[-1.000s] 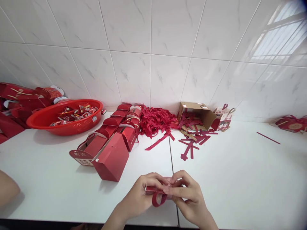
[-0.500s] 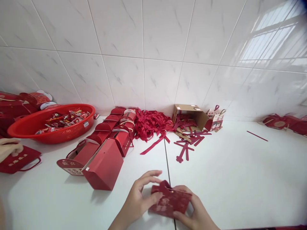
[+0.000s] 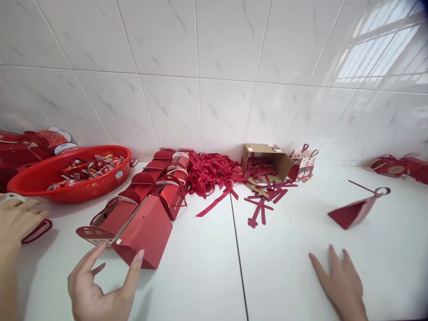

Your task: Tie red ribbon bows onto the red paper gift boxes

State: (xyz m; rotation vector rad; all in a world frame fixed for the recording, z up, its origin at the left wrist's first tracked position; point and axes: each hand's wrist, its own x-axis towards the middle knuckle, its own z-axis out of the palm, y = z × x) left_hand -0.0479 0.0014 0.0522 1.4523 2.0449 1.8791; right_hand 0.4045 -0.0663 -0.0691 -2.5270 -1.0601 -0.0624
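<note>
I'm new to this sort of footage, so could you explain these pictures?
No machine here: a person works bare-handed, and every picture comes from one camera worn on their head, looking forward and down. On the white table lie red card boxes in two rows, a pile of red ribbon, a brown cardboard box with dark-red strips, and a red plastic basin of small wrapped packets. The left hand, open, is at the nearest plain red box; I can't tell whether it touches. The right hand is open and empty, near a small dark-red card box with a loop. Another person's hand shows at far left.
</note>
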